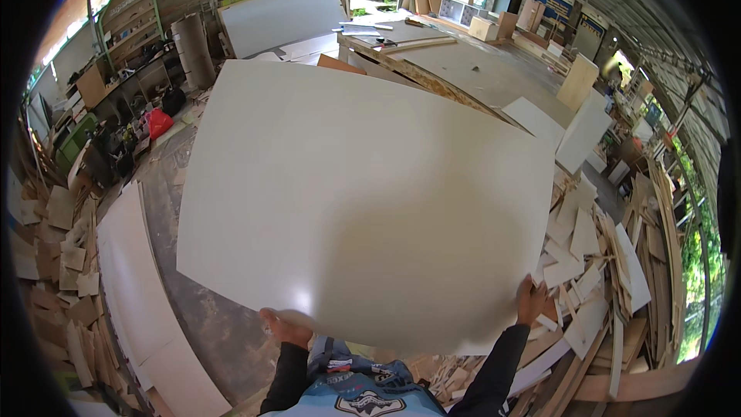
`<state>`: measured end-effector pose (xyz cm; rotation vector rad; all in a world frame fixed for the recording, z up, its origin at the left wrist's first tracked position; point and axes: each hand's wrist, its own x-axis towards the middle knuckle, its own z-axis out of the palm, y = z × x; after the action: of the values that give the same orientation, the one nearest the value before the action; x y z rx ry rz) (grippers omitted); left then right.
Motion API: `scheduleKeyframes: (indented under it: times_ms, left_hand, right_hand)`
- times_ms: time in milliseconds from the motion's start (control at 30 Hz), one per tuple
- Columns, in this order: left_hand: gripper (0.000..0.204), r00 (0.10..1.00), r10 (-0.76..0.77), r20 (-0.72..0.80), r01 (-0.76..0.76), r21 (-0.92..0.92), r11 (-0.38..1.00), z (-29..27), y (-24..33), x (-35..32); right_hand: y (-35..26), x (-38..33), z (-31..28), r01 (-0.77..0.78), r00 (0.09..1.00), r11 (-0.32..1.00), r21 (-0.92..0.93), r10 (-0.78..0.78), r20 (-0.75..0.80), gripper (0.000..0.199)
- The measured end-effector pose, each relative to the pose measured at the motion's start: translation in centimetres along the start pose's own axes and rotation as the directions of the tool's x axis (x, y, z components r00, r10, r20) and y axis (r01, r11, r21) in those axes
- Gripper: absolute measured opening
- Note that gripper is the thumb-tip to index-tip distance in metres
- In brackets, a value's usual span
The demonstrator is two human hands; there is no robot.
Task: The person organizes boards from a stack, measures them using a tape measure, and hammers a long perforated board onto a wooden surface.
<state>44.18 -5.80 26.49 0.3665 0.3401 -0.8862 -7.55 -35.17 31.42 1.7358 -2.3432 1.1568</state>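
A large white laminated board (pixel 363 208) is held flat at chest height, gripped at its near edge by the left hand (pixel 284 327) and right hand (pixel 531 300). It could be tipped against the offcut pile (pixel 587 262), since the floor is hidden.
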Motion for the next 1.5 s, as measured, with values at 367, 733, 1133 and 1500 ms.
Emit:
scheduleKeyframes:
  times_ms: [367, 733, 1133, 1500]
  left_hand:
    - [0.078, 0.927, -0.095, 0.363, 0.067, 0.09, 0.994, 17.7, -7.2, 26.7]
    - [0.071, 0.939, -0.091, 0.331, 0.052, 0.125, 0.991, 28.7, -23.2, 49.0]
    - [0.071, 0.988, -0.021, 0.155, -0.021, 0.266, 0.964, 43.8, -38.2, 67.5]
    - [0.079, 0.981, -0.168, 0.102, 0.12, 0.362, 0.924, 50.2, -47.8, 89.7]
  right_hand:
    - [-7.4, 1.3, 13.1, -0.364, 0.927, 0.844, 0.393, 0.367, 0.07, 0.056]
    - [-12.6, 14.8, 24.8, -0.61, 0.744, 0.706, 0.359, 0.667, -0.048, 0.046]
    - [-17.2, 34.8, 38.0, -0.59, 0.75, 0.698, 0.406, 0.66, -0.046, 0.042]
    - [-24.2, 47.6, 52.5, -0.708, 0.666, 0.688, 0.159, 0.725, -0.175, 0.044]
